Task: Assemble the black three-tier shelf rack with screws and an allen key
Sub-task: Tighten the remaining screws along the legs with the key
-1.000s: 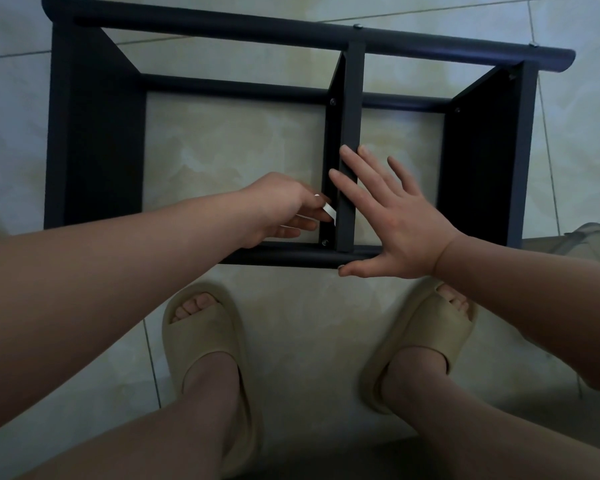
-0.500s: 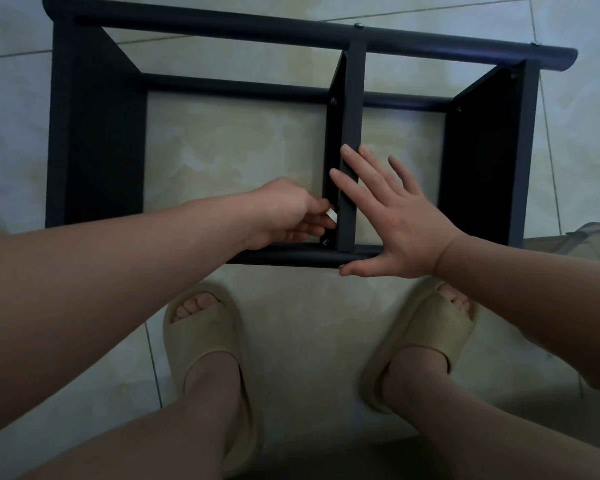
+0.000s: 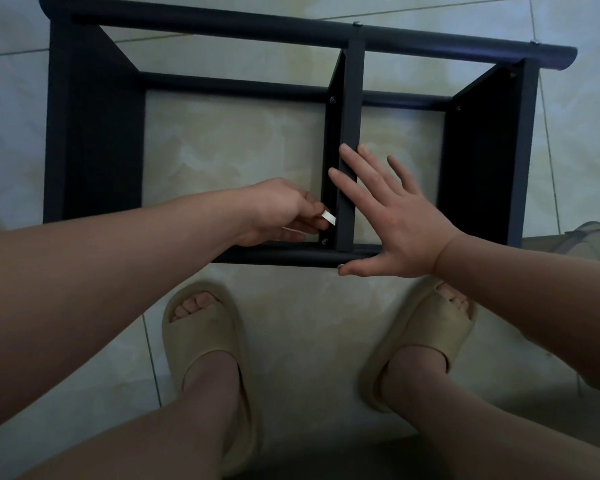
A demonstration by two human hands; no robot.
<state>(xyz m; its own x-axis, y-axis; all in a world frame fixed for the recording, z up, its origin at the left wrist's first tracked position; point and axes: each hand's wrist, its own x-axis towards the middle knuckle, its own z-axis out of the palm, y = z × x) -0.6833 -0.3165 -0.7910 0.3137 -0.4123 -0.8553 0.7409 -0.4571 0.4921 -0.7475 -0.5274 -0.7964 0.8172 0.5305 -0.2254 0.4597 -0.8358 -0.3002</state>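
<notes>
In the head view, the black shelf rack (image 3: 222, 29) lies on its side on the tiled floor (image 3: 239, 150), just in front of the person's feet in beige slippers (image 3: 205, 327). The left hand (image 3: 284, 213) is inside the frame, and its grip is clamped on the allen key (image 3: 328, 216), of which only a bright short end shows. The key is near the screw (image 3: 324, 241) at the lower corner of the middle panel (image 3: 352, 116). I cannot tell if the tip sits in the screw head. The right hand (image 3: 399, 223) has its grip apart: straight fingers press flat on the panel edge and the thumb touches the front bar (image 3: 274, 256).

The rack seems stiff and probably light, but smooth, so it may slide on tile. The round bars look like the best place to hold it.
</notes>
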